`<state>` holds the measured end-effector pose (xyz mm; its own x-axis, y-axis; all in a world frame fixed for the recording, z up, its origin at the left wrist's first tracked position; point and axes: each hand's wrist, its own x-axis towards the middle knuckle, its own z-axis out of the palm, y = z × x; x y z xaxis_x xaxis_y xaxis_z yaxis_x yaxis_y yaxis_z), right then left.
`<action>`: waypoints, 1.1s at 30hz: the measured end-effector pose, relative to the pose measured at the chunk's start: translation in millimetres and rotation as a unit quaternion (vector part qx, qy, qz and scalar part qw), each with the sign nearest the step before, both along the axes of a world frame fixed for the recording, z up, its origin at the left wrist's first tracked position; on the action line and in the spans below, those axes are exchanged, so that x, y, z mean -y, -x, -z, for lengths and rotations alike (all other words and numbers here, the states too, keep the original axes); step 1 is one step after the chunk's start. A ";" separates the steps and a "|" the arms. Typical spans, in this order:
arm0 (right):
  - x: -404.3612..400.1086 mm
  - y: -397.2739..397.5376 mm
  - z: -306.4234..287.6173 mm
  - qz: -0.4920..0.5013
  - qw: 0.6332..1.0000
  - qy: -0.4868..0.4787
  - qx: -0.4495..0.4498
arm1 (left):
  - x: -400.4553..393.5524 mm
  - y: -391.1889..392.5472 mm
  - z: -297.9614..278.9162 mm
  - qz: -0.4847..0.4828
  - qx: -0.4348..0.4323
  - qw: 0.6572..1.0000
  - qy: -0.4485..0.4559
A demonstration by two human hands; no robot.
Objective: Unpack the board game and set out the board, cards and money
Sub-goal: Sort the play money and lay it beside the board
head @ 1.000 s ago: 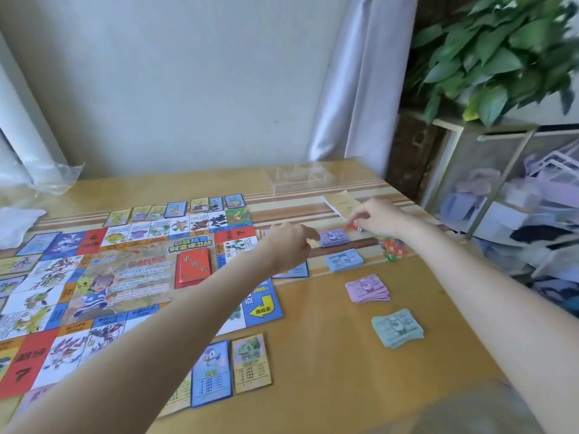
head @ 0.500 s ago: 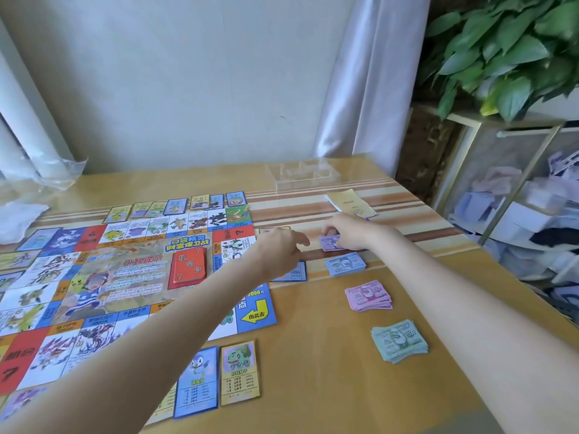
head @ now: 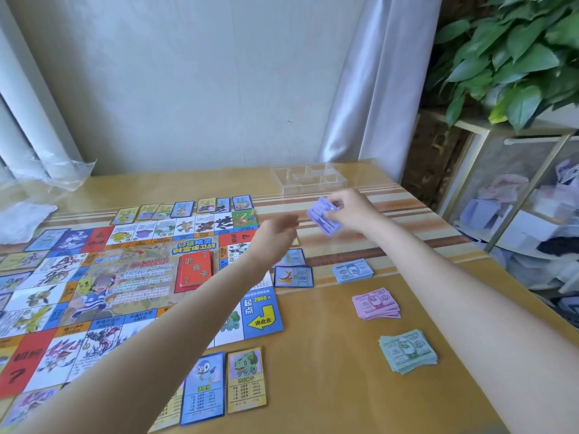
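My right hand [head: 351, 211] pinches a purple money stack [head: 324, 216] above the desk [head: 329, 386]; my left hand [head: 275, 236] hangs loosely curled, empty. I'm sorting money. Next I'd lay it just beyond the blue money stack [head: 352, 270], squarely.

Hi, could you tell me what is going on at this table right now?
A person is setting out a board game. The board lies open with a red card deck on it and cards along its edges. The right hand holds a purple money stack above the table, while the left hand reaches toward it, holding nothing that shows. Blue, pink and green money stacks already lie in a row.
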<state>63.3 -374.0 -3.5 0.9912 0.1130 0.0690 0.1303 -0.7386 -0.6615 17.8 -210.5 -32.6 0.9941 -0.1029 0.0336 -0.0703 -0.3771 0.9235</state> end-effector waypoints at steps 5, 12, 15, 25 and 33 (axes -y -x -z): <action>-43.8 13.0 -18.5 -0.068 0.932 -0.341 -0.103 | -0.6 2.5 -28.0 0.017 -0.194 0.869 0.455; -52.7 10.3 -5.2 -0.014 0.986 -0.168 -0.003 | -14.3 3.5 -25.3 0.017 -0.198 0.835 0.513; -42.6 7.0 -5.1 0.033 0.983 -0.181 0.007 | -17.5 2.9 -24.2 0.026 -0.206 0.876 0.436; -6.4 6.9 37.5 0.113 0.979 0.096 -0.141 | -38.3 3.4 -11.7 -0.012 -0.209 0.933 0.294; -58.4 3.8 -5.6 -0.024 0.987 -0.133 -0.086 | -57.0 -10.5 -8.3 -0.042 -0.203 0.931 0.301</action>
